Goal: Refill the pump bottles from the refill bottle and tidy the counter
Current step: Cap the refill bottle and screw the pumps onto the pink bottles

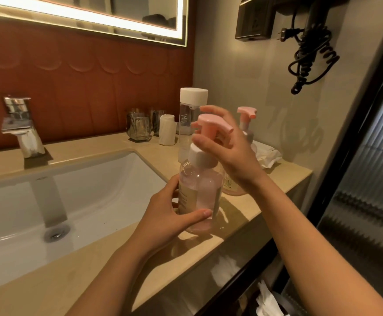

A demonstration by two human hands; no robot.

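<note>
Near the tabletop (pixel 284 176) front edge, left hand (pixel 163 213) grips the pump bottle (pixel 203 190) while right hand (pixel 233 156) cups its pump (pixel 211 124), hold unclear; twisting could topple it.

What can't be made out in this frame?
Head view only:
- Second pump bottle: most of its body is hidden behind the right hand.
- The right hand is motion-blurred; whether it grips the pump of the near pump bottle is unclear.
- Its label: too blurred to read, partly covered by the left hand.
- Refill bottle: lower part hidden behind the near pump bottle.
</note>
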